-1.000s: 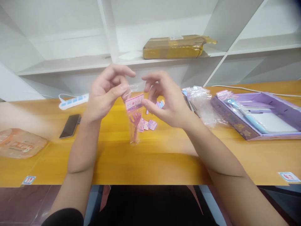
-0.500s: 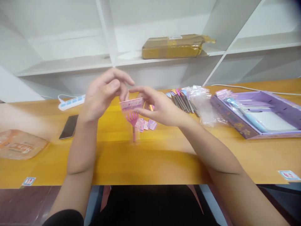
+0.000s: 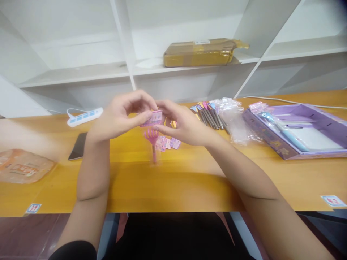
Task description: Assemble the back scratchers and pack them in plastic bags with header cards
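A pink claw-headed back scratcher (image 3: 152, 137) hangs upright inside a clear plastic bag (image 3: 155, 159), a small pink-and-purple printed card (image 3: 156, 117) at the bag's top. My left hand (image 3: 126, 113) is closed on the card, thumb on its face and fingers curled behind. From the other side my right hand (image 3: 181, 122) grips the card's lower right edge between thumb and fingers. Beyond and below it, several loose printed cards (image 3: 170, 143) lie on the table, and yellow pieces show partly behind my right fingers.
At the right are several back scratchers with dark handles (image 3: 211, 117), a heap of clear bags (image 3: 230, 115) and a purple box (image 3: 287, 151). A phone (image 3: 77, 146), power strip (image 3: 85, 117) and orange packet (image 3: 25, 166) lie left. A taped parcel (image 3: 200, 54) sits on the shelf.
My left hand has come down and right, and its thumb and fingers have closed on the card. My right hand and the bagged back scratcher have hardly moved.
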Tool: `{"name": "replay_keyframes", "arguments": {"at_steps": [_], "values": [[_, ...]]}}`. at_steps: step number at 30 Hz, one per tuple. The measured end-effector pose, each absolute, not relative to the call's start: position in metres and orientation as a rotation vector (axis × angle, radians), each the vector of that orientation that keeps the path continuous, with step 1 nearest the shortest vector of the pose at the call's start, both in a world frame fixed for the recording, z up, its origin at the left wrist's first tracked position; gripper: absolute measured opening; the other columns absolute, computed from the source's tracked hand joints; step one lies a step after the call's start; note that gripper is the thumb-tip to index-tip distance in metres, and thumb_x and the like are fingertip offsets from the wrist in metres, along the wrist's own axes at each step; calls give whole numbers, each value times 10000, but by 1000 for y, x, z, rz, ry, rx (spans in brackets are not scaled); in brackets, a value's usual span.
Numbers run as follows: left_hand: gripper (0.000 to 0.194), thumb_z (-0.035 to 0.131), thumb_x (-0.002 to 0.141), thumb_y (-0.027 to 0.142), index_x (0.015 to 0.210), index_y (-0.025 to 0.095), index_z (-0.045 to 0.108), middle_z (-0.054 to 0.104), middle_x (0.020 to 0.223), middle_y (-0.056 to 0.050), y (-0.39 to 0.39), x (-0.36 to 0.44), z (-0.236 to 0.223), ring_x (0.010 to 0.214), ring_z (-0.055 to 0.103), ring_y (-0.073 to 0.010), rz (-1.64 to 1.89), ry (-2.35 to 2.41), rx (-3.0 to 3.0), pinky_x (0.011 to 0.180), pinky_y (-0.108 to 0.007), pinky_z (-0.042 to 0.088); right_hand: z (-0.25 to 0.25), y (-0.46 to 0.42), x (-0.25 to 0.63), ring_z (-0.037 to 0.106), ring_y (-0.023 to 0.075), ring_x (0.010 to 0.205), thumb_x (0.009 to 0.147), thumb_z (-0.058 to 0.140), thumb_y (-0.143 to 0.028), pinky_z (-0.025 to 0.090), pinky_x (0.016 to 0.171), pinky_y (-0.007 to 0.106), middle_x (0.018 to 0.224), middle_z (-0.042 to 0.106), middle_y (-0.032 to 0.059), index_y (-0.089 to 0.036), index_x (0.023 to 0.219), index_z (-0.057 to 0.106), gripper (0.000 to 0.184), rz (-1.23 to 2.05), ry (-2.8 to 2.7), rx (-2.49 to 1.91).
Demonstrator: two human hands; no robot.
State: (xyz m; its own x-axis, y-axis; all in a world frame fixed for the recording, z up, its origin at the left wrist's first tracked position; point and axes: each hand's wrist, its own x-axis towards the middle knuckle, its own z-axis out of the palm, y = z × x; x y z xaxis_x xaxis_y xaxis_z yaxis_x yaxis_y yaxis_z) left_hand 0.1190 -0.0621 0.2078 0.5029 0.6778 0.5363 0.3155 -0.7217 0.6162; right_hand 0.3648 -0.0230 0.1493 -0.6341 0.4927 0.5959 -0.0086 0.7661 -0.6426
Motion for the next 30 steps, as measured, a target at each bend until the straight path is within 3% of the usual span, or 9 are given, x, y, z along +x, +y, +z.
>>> {"name": "replay_keyframes", "arguments": {"at_steps": [8, 11, 14, 18, 23, 30], "values": [[223, 882, 1049, 416, 1200, 277, 795, 805, 1084, -44, -62, 111, 209, 932, 766, -204, 983, 868, 2342, 801, -335, 649, 150, -20, 366, 645, 139, 865, 1108, 788, -433, 471, 742, 279, 1074, 774, 40, -180, 1381, 654, 396, 734, -2137, -374], [251, 913, 1020, 401, 1211, 289, 796, 799, 1090, -44, -60, 110, 207, 922, 761, -203, 996, 844, 2329, 778, -327, 637, 150, -19, 364, 585, 133, 814, 1130, 766, -555, 413, 726, 284, 944, 728, 18, -188, 1118, 675, 378, 662, -2130, -392], [268, 926, 1007, 397, 1217, 293, 796, 793, 1075, -41, -59, 111, 206, 896, 754, -199, 996, 833, 2326, 742, -318, 624, 149, -18, 363, 534, 129, 774, 1162, 695, -656, 367, 725, 298, 828, 649, 1, -195, 886, 602, 545, 586, -2134, -366], [275, 934, 997, 375, 1214, 280, 794, 798, 1067, -41, -60, 114, 208, 894, 761, -193, 989, 811, 2328, 758, -310, 635, 150, -19, 362, 508, 125, 763, 1187, 608, -719, 362, 730, 303, 831, 635, 2, -191, 884, 605, 609, 573, -2144, -356], [285, 942, 982, 359, 1214, 287, 793, 802, 1060, -39, -60, 117, 207, 904, 778, -199, 1010, 803, 2307, 770, -316, 652, 151, -20, 362, 493, 125, 749, 1214, 577, -681, 354, 724, 301, 815, 607, -3, -194, 896, 614, 583, 531, -2134, -315], [311, 958, 959, 325, 1237, 340, 818, 696, 831, -7, -55, 114, 201, 748, 677, -179, 1069, 737, 2304, 676, -323, 581, 151, -20, 361, 489, 115, 739, 1229, 606, -559, 334, 720, 297, 808, 588, -9, -198, 857, 554, 521, 451, -2129, -236]]}}
